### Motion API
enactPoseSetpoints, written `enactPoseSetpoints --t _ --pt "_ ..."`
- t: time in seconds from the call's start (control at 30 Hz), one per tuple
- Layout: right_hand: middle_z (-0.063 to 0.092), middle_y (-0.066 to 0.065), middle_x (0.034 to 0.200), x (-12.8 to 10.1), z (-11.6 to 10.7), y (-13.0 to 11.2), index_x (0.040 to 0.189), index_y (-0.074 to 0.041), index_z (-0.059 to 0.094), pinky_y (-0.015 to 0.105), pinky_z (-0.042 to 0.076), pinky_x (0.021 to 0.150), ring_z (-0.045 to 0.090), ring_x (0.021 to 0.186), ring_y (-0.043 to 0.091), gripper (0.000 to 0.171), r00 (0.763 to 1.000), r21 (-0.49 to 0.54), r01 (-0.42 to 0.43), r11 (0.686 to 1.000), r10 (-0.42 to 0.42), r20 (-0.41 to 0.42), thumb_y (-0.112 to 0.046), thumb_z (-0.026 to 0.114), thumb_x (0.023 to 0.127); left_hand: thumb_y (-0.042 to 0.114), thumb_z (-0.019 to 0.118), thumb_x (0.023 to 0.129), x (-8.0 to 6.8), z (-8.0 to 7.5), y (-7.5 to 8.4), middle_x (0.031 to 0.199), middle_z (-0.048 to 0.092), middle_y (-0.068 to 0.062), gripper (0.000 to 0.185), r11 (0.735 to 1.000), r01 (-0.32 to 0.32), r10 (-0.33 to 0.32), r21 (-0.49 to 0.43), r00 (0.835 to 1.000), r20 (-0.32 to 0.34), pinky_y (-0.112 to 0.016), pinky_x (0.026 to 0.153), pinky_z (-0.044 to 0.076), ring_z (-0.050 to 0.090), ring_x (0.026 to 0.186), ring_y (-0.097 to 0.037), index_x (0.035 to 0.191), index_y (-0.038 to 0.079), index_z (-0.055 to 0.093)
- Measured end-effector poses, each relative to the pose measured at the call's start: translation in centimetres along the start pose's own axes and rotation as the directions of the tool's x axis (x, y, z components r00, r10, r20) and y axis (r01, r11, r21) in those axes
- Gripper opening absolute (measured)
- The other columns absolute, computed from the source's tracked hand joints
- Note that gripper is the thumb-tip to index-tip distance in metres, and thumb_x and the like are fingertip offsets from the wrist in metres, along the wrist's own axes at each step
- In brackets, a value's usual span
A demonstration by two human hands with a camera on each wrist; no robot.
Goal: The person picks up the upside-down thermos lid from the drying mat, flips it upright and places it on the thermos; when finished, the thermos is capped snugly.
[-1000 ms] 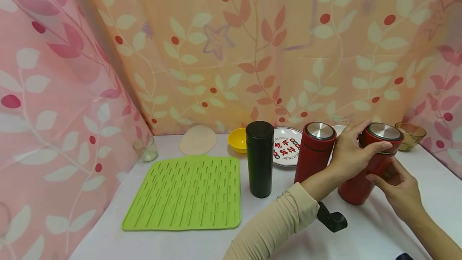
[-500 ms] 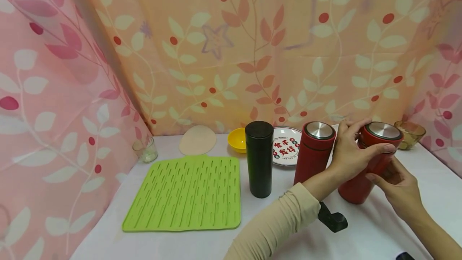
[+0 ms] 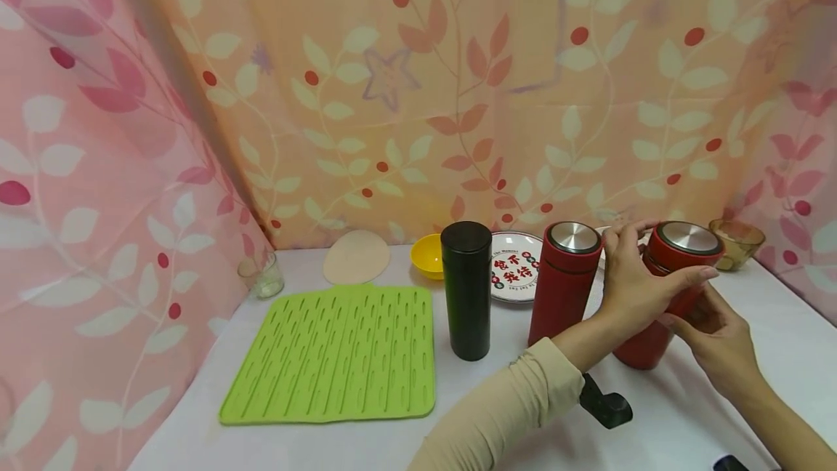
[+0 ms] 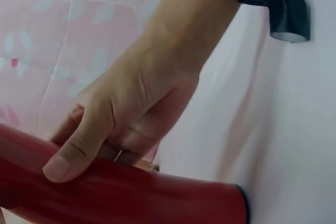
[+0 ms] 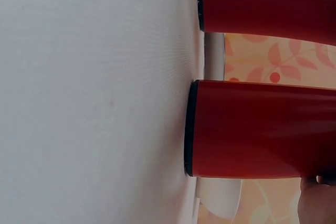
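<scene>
Both hands are on a red thermos bottle with a steel-topped lid, which stands on the white table at the right. My left hand grips it high up, with the thumb across the front just below the lid. Lower on the right side, my right hand holds the body, its thumb in front and its other fingers partly hidden behind. The left wrist view shows this right hand from the side. A second red thermos bottle stands just left, partly behind my left arm. Further left is a black thermos bottle.
A green ridged mat lies at the left. Along the back are a small clear glass, a beige round piece, a yellow bowl, a white printed plate and an amber glass bowl. Patterned curtains enclose the table.
My left thumb has slid slightly to the right across the bottle's neck. The head view has drifted a little; the bottles stay where they stood.
</scene>
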State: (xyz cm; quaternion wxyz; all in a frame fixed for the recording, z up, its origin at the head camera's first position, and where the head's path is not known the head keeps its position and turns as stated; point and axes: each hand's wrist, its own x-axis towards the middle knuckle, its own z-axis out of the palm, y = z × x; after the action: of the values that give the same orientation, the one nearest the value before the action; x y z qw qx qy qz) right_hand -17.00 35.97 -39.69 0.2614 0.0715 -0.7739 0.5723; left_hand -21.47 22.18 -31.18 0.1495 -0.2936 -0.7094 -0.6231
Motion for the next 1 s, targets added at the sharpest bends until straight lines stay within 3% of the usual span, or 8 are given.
enactPoseSetpoints --t 0.1,0.23,0.33,0.43,0.67,0.83,0.9,1.0 --pt "0.051 -0.028 0.113 0.12 0.18 0.05 0.144 -0.018 0.032 -0.001 0.043 0.074 0.051 0.098 -0.016 0.070 1.000 -0.056 -0.001 0.998 0.001 0.001 0.006 0.059 0.084 0.029 0.081 0.069 -0.09 0.00 0.11 0.122 0.035 0.009 0.067 1.000 0.016 -0.016 0.013 1.000 -0.022 -0.010 0.084 0.042 0.042 0.107 0.003 0.125 0.025 0.044" --pt "0.052 -0.026 0.114 0.10 0.35 0.06 0.143 -0.016 0.033 -0.001 0.042 0.075 0.051 0.099 -0.016 0.069 1.000 -0.022 0.020 1.000 -0.020 0.005 0.008 0.059 0.083 0.026 0.075 0.076 -0.06 -0.49 0.04 0.119 0.041 0.005 0.062 0.999 -0.035 0.034 0.021 0.999 0.029 -0.007 0.087 0.040 0.042 0.108 0.005 0.130 0.017 0.045" --pt "0.056 -0.020 0.114 0.09 0.35 0.05 0.142 -0.011 0.034 0.000 0.043 0.077 0.054 0.100 -0.012 0.069 0.999 0.093 0.043 0.995 -0.044 0.008 0.012 0.059 0.082 0.022 0.070 0.081 -0.15 -0.68 -0.14 0.120 0.046 -0.001 0.058 0.997 -0.072 0.073 -0.017 0.996 0.059 -0.006 0.089 0.040 0.046 0.110 0.004 0.131 0.010 0.044" --pt "0.057 -0.019 0.114 0.06 0.27 0.01 0.142 -0.010 0.034 0.001 0.044 0.077 0.054 0.100 -0.011 0.070 0.999 0.132 0.039 0.990 -0.041 0.008 0.013 0.059 0.081 0.018 0.069 0.082 -0.32 -0.60 -0.28 0.121 0.049 -0.003 0.055 0.994 -0.082 0.085 -0.066 0.995 0.051 -0.006 0.089 0.041 0.049 0.112 0.002 0.130 0.008 0.044" --pt "0.053 -0.027 0.112 -0.11 0.13 0.09 0.144 -0.017 0.032 0.000 0.043 0.074 0.052 0.098 -0.015 0.069 1.000 -0.022 -0.003 1.000 0.004 0.008 0.006 0.059 0.084 0.028 0.081 0.069 -0.55 0.12 -0.10 0.118 0.041 0.010 0.063 1.000 -0.009 0.007 -0.027 0.998 -0.065 -0.008 0.082 0.043 0.045 0.104 0.006 0.123 0.024 0.049" --pt "0.049 -0.031 0.111 -0.09 0.27 0.15 0.144 -0.020 0.030 -0.001 0.042 0.073 0.049 0.096 -0.018 0.071 1.000 -0.127 -0.010 0.992 0.010 0.002 0.003 0.060 0.085 0.025 0.079 0.071 -0.47 0.05 -0.29 0.112 0.043 0.006 0.059 0.998 -0.026 0.023 -0.052 0.998 -0.057 -0.007 0.082 0.042 0.045 0.100 0.008 0.123 0.018 0.052" --pt "0.050 -0.030 0.112 -0.09 0.26 0.15 0.144 -0.018 0.030 -0.002 0.042 0.074 0.050 0.098 -0.017 0.071 1.000 -0.098 0.002 0.995 -0.002 0.002 0.004 0.060 0.084 0.021 0.076 0.075 -0.41 -0.12 -0.39 0.113 0.047 0.001 0.057 0.996 -0.051 0.049 -0.076 0.998 -0.029 -0.006 0.084 0.042 0.047 0.103 0.007 0.126 0.013 0.052" --pt "0.054 -0.024 0.114 -0.10 0.17 0.09 0.143 -0.014 0.032 -0.001 0.042 0.077 0.051 0.100 -0.014 0.071 1.000 0.015 0.016 1.000 -0.016 0.004 0.008 0.060 0.083 0.012 0.070 0.080 -0.46 -0.25 -0.47 0.118 0.051 -0.005 0.054 0.980 -0.059 0.062 -0.188 0.998 0.011 -0.006 0.086 0.043 0.051 0.108 0.003 0.129 0.006 0.048"
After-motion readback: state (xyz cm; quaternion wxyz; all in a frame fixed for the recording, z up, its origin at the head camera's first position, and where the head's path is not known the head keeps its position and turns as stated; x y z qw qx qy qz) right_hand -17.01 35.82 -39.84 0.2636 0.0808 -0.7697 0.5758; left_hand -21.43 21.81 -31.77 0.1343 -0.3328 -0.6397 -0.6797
